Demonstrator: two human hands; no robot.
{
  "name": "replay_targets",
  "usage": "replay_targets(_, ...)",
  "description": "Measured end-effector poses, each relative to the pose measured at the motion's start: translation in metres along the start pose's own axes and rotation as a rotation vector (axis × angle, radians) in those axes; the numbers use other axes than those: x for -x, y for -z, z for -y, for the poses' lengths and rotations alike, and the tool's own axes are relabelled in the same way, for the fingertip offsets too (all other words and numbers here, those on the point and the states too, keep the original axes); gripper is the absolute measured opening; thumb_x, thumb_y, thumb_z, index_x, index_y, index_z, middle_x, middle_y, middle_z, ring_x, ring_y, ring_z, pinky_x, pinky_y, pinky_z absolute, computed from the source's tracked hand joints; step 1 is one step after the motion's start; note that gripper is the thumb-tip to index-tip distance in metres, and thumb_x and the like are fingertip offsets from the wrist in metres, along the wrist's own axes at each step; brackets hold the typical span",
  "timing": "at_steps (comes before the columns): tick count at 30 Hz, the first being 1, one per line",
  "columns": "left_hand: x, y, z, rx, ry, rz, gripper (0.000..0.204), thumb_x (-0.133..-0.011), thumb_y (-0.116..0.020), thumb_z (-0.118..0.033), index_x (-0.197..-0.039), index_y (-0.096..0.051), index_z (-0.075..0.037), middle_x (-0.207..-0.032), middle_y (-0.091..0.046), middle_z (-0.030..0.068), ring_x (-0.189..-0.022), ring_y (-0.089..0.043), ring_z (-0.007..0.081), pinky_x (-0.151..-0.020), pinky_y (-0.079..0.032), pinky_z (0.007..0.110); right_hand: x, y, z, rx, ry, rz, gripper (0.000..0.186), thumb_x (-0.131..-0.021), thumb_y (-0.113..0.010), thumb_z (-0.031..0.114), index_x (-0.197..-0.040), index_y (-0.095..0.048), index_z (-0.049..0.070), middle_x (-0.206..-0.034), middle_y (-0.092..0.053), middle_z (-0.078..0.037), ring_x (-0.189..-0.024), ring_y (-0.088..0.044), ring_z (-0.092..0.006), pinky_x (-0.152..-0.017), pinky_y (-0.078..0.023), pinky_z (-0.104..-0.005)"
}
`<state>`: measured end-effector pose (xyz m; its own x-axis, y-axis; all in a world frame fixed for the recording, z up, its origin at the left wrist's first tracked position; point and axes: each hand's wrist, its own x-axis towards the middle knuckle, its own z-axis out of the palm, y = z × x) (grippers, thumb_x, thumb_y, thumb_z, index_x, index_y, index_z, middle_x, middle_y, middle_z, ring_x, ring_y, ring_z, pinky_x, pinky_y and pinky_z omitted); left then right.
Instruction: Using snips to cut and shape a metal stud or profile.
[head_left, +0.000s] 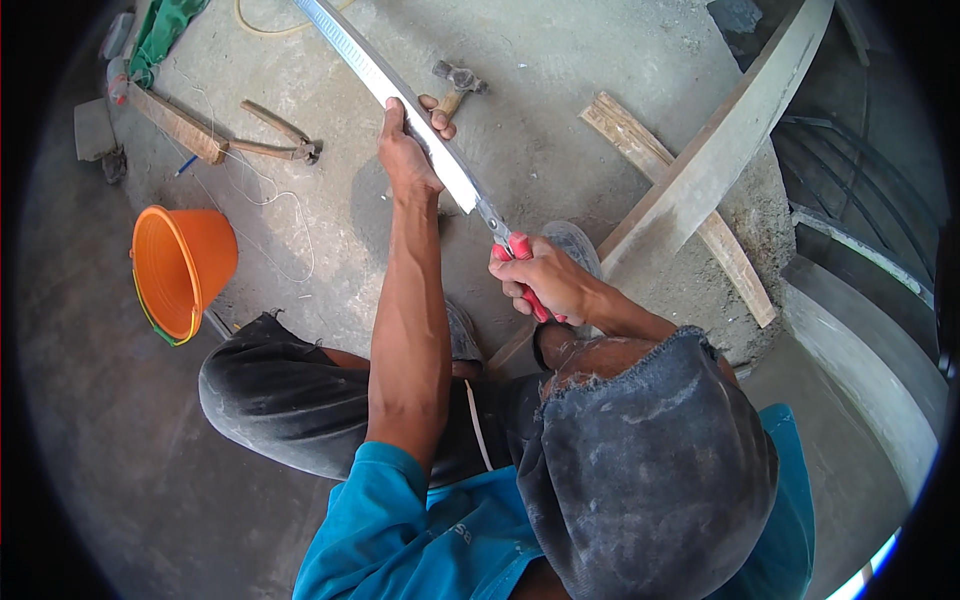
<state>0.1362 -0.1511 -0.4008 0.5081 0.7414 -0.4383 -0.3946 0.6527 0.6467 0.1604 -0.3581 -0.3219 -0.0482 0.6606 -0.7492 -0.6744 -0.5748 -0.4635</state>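
Observation:
A long, shiny metal channel strip point(360, 62) slants from the top of the view down toward my knees. Around its lower part, my left hand point(408, 160) is closed, thumb on one side and fingertips on the other. My right hand point(552, 278) grips the red handles of a pair of tin snips point(519, 246). The snips' jaws meet the strip's near end; whether they bite into the metal is too small to tell. Just past my left fingertips lies a hammer point(458, 88) with a wooden handle, on the concrete.
On the left are pincers point(292, 143), a wood block point(180, 125), loose string point(299, 225) and an orange bucket point(208, 255) tipped toward me. A wide board point(715, 140) crosses a thin wooden batten point(738, 262) on the right. Green cloth point(160, 38) lies far left.

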Motion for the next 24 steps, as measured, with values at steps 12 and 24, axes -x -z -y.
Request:
replay_targets(12,-0.004,0.009,0.001,0.023,0.031,0.089,0.028,-0.104,-0.034,-0.029,-0.103,-0.045,-0.004,-0.086,-0.055,0.0124,-0.066,-0.051,0.0190,-0.056,-0.045,0.032,0.003,0.005,0.010,0.136,-0.003,-0.018,0.018,-0.091,-0.058,0.020,-0.094,-0.051,0.004,-0.071,-0.048,-0.001,-0.056,-0.047,-0.0087,-0.046,-0.038,-0.0258)
replay_targets(24,0.001,-0.014,-0.021,0.149,0.016,0.152,0.045,-0.103,-0.033,-0.045,-0.116,-0.049,-0.004,-0.089,-0.056,0.0134,-0.069,-0.054,0.0202,-0.060,-0.050,0.031,0.021,0.047,-0.033,0.399,0.333,-0.310,0.025,-0.085,-0.068,0.018,-0.101,-0.058,0.002,-0.085,-0.063,-0.010,-0.080,-0.061,-0.0188,-0.076,-0.048,-0.0334)
